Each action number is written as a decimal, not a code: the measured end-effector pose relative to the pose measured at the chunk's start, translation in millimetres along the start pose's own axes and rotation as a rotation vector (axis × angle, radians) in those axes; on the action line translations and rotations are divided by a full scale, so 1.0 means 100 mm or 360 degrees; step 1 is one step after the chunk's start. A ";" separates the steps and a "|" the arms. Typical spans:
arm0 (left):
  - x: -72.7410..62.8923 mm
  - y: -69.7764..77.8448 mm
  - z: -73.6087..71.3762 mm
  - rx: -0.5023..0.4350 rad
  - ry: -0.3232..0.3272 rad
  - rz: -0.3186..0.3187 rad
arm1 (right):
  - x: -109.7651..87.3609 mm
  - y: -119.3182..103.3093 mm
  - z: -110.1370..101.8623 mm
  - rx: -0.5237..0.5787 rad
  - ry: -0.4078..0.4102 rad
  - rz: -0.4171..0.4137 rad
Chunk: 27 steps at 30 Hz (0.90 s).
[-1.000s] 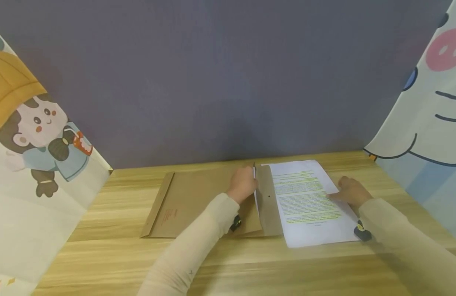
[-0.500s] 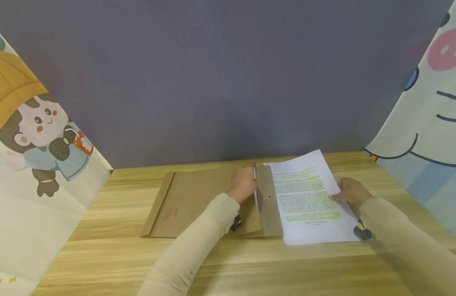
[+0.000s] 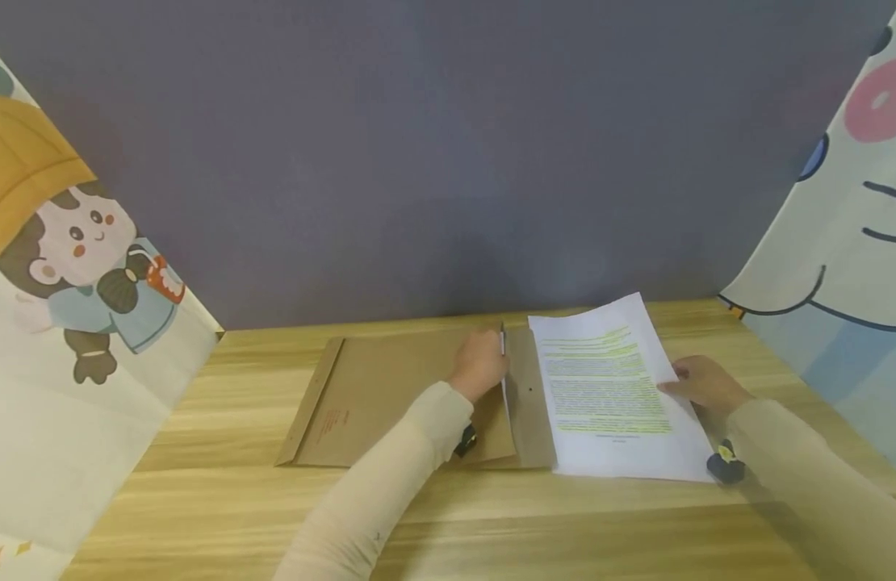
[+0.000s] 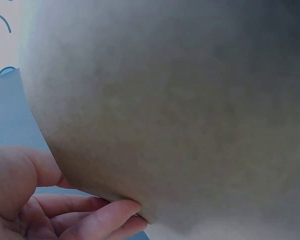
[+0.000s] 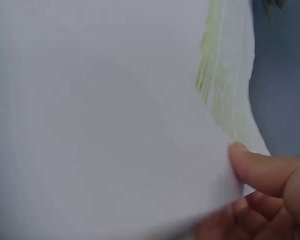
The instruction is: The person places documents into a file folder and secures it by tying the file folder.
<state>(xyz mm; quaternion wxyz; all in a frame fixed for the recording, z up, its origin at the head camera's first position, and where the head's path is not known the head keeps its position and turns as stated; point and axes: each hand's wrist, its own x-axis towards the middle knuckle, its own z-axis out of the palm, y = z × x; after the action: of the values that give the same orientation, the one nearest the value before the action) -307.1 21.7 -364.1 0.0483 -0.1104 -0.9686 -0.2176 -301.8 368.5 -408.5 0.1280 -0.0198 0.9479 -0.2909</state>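
A brown kraft-paper document folder (image 3: 404, 387) lies on the table with small red print near its left end. My left hand (image 3: 479, 365) pinches the edge of its upper layer, lifting it near the opening; a thin white edge shows there. In the left wrist view, thumb and fingers of the left hand (image 4: 65, 205) grip the brown edge. To the right is white printed paper (image 3: 600, 387) with yellow-highlighted lines. My right hand (image 3: 709, 383) pinches its right edge, and the far end is raised. In the right wrist view, highlighted lines show behind a blank white face.
The wooden table (image 3: 274, 516) runs up to a grey back panel (image 3: 448, 161). Cartoon-printed sheets stand at the left (image 3: 99, 274) and right (image 3: 840, 266). A flat brown strip of the folder lies between the left hand and the paper.
My right hand has closed on the paper's edge and moved slightly right. The paper's far end has risen and its near end shifted. The left hand stays put on the folder.
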 end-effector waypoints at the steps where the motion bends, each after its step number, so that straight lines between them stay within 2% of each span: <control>1: 0.00 0.00 0.00 -0.0012 -0.0003 0.0006 | -0.01 0.02 -0.01 0.0009 0.0010 0.0003; 5: -0.01 0.01 0.00 -0.0032 -0.0021 0.0025 | -0.08 0.09 -0.05 -0.0009 0.0111 -0.0041; 7: -0.01 0.01 0.01 -0.0040 -0.0037 0.0019 | -0.13 0.12 -0.07 0.0026 0.0189 -0.0012; 10: -0.01 0.02 0.02 -0.0011 -0.0039 0.0006 | -0.20 0.15 -0.09 0.0057 0.0356 -0.0035; 12: -0.01 0.03 0.04 0.0023 -0.0031 0.0003 | -0.26 0.16 -0.11 0.0062 0.0504 -0.0099; 16: -0.01 0.03 0.08 0.0165 0.0001 0.0035 | -0.38 0.18 -0.15 0.0054 0.0696 -0.0183; 21: 0.00 0.04 0.12 0.0370 0.0047 0.0095 | -0.51 0.17 -0.16 0.0185 0.0694 -0.0077; 27: 0.00 0.07 0.16 0.0255 -0.0028 0.0073 | -0.60 0.12 -0.15 0.0306 0.0638 0.0068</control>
<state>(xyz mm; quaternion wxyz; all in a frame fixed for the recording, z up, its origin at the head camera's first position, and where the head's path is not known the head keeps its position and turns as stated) -306.6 34.5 -375.4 0.0534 -0.1302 -0.9805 -0.1372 -247.2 393.0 -389.1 -0.0554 0.0707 0.9225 -0.3753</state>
